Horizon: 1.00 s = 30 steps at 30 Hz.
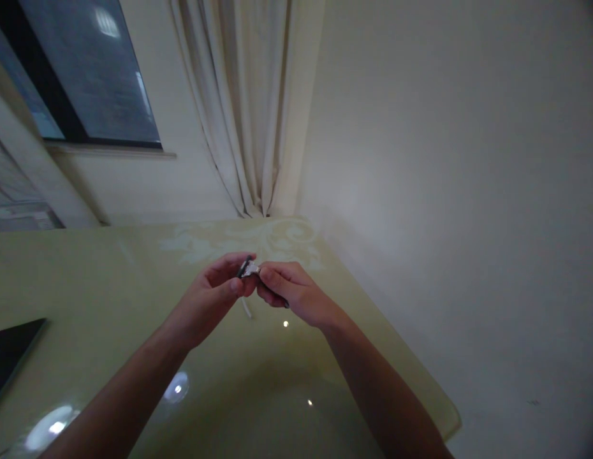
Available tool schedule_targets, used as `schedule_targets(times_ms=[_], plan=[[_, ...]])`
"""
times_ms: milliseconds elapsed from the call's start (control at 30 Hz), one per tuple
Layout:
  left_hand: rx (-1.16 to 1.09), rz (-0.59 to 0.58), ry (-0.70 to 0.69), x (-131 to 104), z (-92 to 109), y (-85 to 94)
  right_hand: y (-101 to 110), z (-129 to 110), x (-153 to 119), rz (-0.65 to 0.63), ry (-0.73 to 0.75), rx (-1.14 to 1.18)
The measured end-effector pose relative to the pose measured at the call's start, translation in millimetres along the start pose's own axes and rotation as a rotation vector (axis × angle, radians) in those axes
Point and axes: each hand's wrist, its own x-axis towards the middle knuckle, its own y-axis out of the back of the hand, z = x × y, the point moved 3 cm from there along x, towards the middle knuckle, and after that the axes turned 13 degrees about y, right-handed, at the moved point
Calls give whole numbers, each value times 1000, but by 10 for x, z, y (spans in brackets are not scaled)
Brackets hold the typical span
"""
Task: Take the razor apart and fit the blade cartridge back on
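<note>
Both hands meet above the glossy yellow-green table (210, 382), near its far end. My left hand (220, 284) is closed around the dark edge of a small silver and black object (248, 268), gripping it between thumb and fingers. On the other side, my right hand (291, 287) pinches at the silver end, its fingers curled, with a small dark tip showing below them. The object is too small to name. A short whitish strip (247, 308) shows just below the hands.
A dark flat panel (14, 350) lies at the table's left edge. Beyond the table hang beige curtains (243, 102) beside a dark-framed window (95, 70). A pale wall (444, 191) runs along the right side. Lights reflect in the tabletop.
</note>
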Motion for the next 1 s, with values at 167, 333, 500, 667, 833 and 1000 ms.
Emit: schedule_targets(times_ms=[167,333,500,667,833,1000], plan=[[-59,8,15,-15,6,-15,12,15,2,7,-16,-10],[-82,20,27,-18,4,-18,10,4,6,-1,-20,0],[-79,45,30,-19,26,-40,-2,-2,1,4,-10,7],[-54,69,24,-26,50,-60,29,32,-8,20,-29,-31],[-25,80,-4,-26,68,-53,66,63,-24,17,-36,-90],[-12,69,-25,-11,73,-44,66,-1,-26,-4,37,-228]])
